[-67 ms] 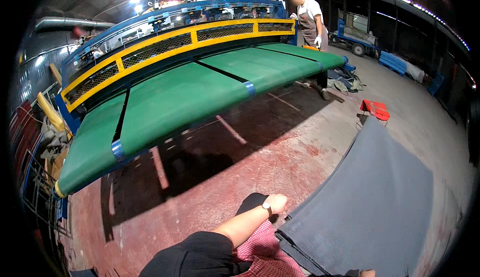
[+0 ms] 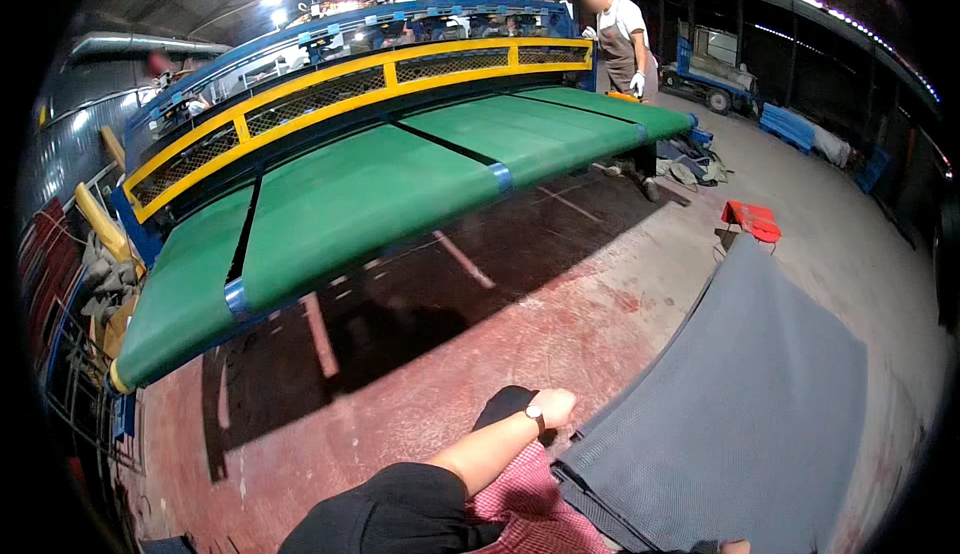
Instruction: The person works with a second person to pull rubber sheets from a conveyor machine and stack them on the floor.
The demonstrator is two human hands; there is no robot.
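Observation:
My left hand [image 2: 554, 407], with a watch [image 2: 535, 416] on its wrist, is curled closed in front of my dark-trousered knee [image 2: 505, 404]. No held thing shows in it. A red-checked cloth [image 2: 515, 494] lies beneath my left forearm. Of my right hand [image 2: 735, 547] just a sliver appears at the lower edge, against a stack of grey textured sheets [image 2: 730, 394]; its fingers are hidden. The grey sheets spread to my right, their layered edges turned toward me.
A long machine with a green conveyor belt [image 2: 360, 189] and yellow guard rail [image 2: 388, 76] stands ahead. A person in an apron and white gloves [image 2: 625, 39] is at its far right end. A red stool [image 2: 752, 220] stands beyond the grey sheets; blue stacked items [image 2: 786, 126] lie farther right.

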